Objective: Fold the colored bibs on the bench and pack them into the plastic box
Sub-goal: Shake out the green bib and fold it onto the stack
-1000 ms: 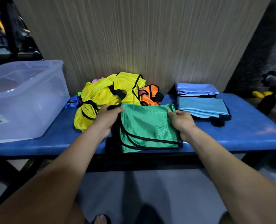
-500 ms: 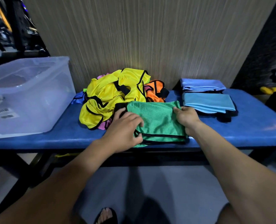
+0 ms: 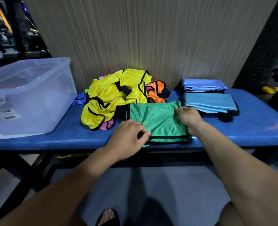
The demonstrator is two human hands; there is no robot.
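Left hand: left hand [image 3: 126, 137] lies on the near-left corner of the green bib [image 3: 157, 121], fingertips curled and pinching its black-trimmed edge, though the exact pinch is partly hidden by the knuckles.
Right hand: right hand [image 3: 188, 119] grips the bib's right edge, thumb on top and fingers curled under.
Bib position: folded into a rough rectangle, flat on the bench [image 3: 257, 128] at its near edge, directly between the hands.
Key relation: its long axis runs left to right; the plastic box [image 3: 37, 101] stands well to the left, so the left hand is nearer to it.
Surroundings: unfolded pile [image 3: 115, 97] just behind the bib; folded blue bibs [image 3: 208, 101] to the right.
Change: half a second ago the left hand lay flatter on the cloth; it has slid to the near corner.
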